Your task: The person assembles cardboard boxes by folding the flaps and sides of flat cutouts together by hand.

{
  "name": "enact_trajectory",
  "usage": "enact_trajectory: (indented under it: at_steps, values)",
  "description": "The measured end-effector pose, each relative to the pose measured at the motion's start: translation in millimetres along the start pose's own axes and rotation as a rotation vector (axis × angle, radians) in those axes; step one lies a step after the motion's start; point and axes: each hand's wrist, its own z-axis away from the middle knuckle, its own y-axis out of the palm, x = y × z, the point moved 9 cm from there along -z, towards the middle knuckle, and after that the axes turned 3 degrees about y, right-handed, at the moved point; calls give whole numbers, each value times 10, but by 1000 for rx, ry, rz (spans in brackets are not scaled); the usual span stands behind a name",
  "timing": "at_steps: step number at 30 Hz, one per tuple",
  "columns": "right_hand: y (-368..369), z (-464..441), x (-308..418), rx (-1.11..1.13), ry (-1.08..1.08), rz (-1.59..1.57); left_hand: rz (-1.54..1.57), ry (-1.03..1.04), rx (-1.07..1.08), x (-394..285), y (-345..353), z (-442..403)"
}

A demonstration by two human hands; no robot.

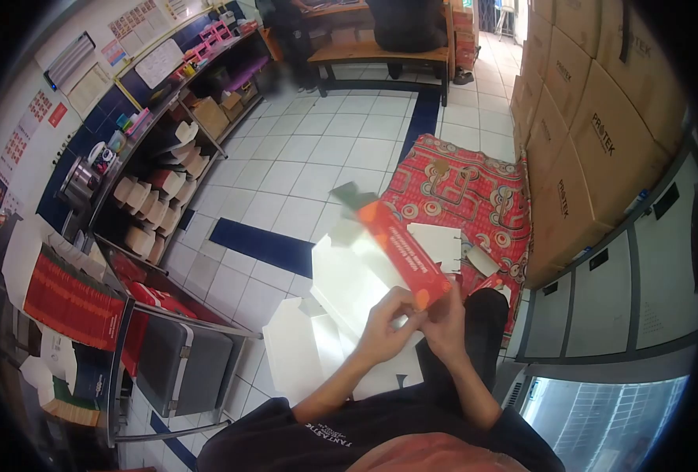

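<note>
A partly folded cardboard food box (404, 253), red with orange patches and pale print on its outer side, is held up in front of my body. My left hand (392, 324) pinches its near corner, thumb and fingers closed. Close beside it, my right hand (445, 324) grips the same end from the right. The box's white inner panels (349, 271) spread out to the left, and a blurred dark green flap (350, 193) shows at its far end. Below, a white box blank (302, 354) lies by my lap, partly covered by my left forearm.
A red patterned mat (459, 185) covers the floor ahead, with white cardboard pieces (437, 242) on it. Stacked brown cartons (600, 141) stand at right above grey cabinets (600, 307). At left, a metal rack holds red folded boxes (73, 295); a shelf holds more boxes (156, 208).
</note>
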Motion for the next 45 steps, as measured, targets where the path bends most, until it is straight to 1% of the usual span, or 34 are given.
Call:
enact_trajectory:
  at_steps: [1,2,3,4,5,6,8,9,10,11,13,15,16,18,19,20,21,22,23,25,26,28,30,32,33,34,35,37,38,40,41,43,44,45]
  values:
    - [-21,1,0,-7,0,4,-160,-5,118,5,12,19]
    - [-33,14,-44,7,25,-64,-156,19,161,-230,11,-49]
    - [-49,50,-101,21,57,-131,-371,185,178,-650,-23,-139]
    - [-89,86,-158,13,79,-120,-389,128,148,-719,-179,-153]
    - [-136,112,-259,-6,141,-8,-427,195,37,-984,-380,-215]
    - [-181,143,-346,-21,206,107,-476,400,-80,-1480,-580,-224]
    - [-148,172,-377,-39,228,57,-538,847,-214,-2290,-896,-142]
    - [-124,200,-377,-55,213,-8,-556,1016,-244,-2646,-985,-17]
    - [-112,224,-432,-62,245,16,-575,1189,-247,-2998,-1021,107]
    - [-75,222,-430,-44,204,25,-591,1335,-225,-3290,-1005,216]
    - [-52,301,-410,-24,158,37,-630,1511,-151,-3665,-881,371]
    - [49,252,-414,-44,102,-152,-659,1628,-99,-3873,-782,481]
    - [73,227,-262,-116,49,-157,-658,1667,-91,-3913,-764,531]
    - [18,352,-442,2,357,8,-667,1682,-82,-3992,-766,506]
    - [20,350,-438,46,230,89,-686,1712,-55,-4023,-748,534]
    - [53,354,-500,29,177,-100,-708,1766,-48,-4047,-735,641]
    - [100,233,-334,97,45,-37,-729,1808,-42,-4039,-737,766]
    - [109,196,-268,73,82,-124,-729,1831,-64,-4044,-757,809]
    - [99,138,-93,92,-36,117,-732,1821,-75,-4032,-779,796]
    - [7,179,-272,25,78,24,-735,1764,-98,-4051,-819,711]
    - [-171,141,-407,30,209,71,-720,1735,-110,-4050,-816,703]
    - [-63,392,-505,23,367,45,-722,1716,-77,-4168,-785,635]
    - [-33,188,-403,-2,156,-85,-723,1775,-44,-4147,-717,754]
    - [-14,123,-434,-13,87,-84,-705,1808,-33,-4058,-634,779]
    - [-6,102,-412,-36,73,-84,-688,1800,-22,-4076,-620,637]
    - [-50,253,-614,-42,186,-170,-669,1778,-13,-4044,-646,655]
    - [-42,302,-669,10,279,-64,-652,1746,-6,-4041,-668,567]
    - [5,332,-687,-14,326,-122,-633,1763,-8,-4013,-667,574]
    - [38,335,-751,-3,311,-127,-629,1767,-10,-3992,-665,571]
    - [7,244,-740,-20,161,-61,-613,1763,-26,-3930,-645,508]
    - [45,165,-714,-2,141,-61,-597,1757,-52,-3885,-703,521]
    - [102,233,-554,-78,205,-255,-519,1685,-180,-3726,-888,476]
    - [40,254,-776,-116,101,-249,-470,1585,-274,-3556,-1001,384]
    - [13,275,-839,-103,161,-190,-427,1434,-381,-3312,-1145,286]
